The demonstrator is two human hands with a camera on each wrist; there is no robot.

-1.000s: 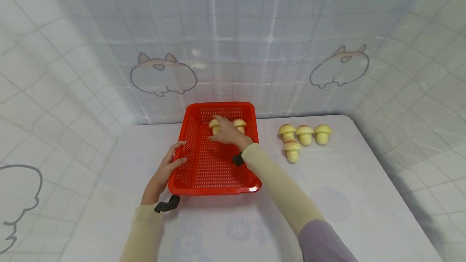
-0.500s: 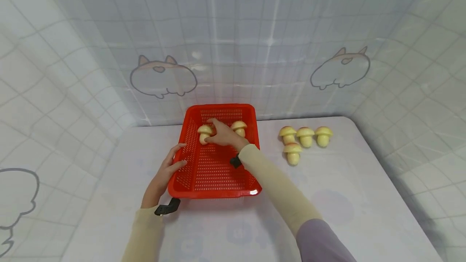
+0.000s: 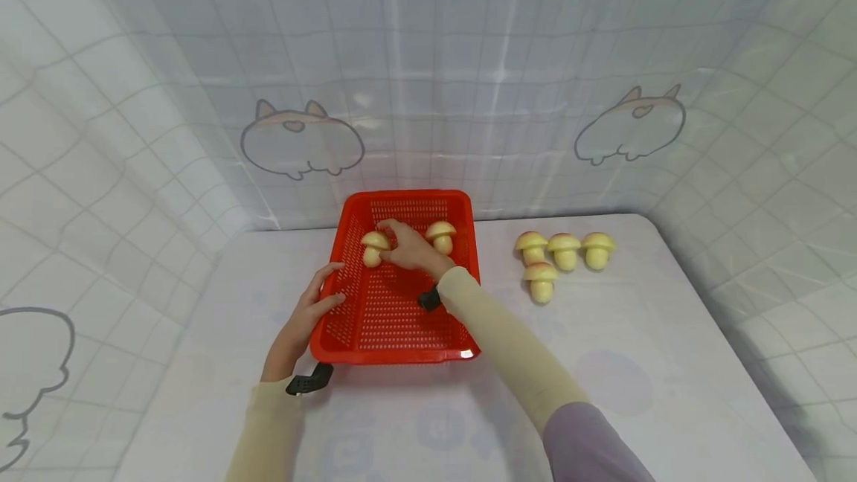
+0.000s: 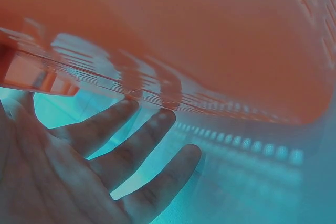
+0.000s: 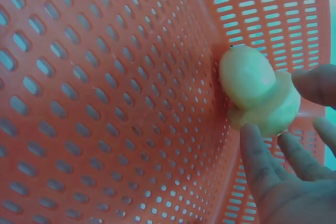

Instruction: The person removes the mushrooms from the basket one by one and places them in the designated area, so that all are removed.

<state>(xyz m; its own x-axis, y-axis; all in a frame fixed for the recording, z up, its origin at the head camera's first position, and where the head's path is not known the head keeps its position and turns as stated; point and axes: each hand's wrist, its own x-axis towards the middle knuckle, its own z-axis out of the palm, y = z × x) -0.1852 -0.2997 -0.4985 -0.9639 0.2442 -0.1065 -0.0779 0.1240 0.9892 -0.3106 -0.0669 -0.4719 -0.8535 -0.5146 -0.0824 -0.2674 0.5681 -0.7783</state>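
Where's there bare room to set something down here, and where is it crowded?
Free: the near floor of the red basket, between its near wall and the right hand; the table right of and nearer than the four outside mushrooms. Crowded: the basket's far part, with the left mushroom, right hand and right mushroom.

Red basket [image 3: 395,356]: we see hard moulded plastic, perforated, smooth and glossy, with a bright highlight on the rim's near right corner.
Mushrooms [image 3: 373,250]: smooth-skinned to us, with a soft sheen; we cannot tell the material.
Wall sheet [image 3: 469,95]: we take it for thin plastic, creased, shiny in streaks.
Tabletop [image 3: 669,333]: smooth and mostly matt as we see it.
Sleeves [image 3: 509,341]: matt cloth, we would say.
Black wrist mounts [image 3: 310,379]: we read dull plastic.
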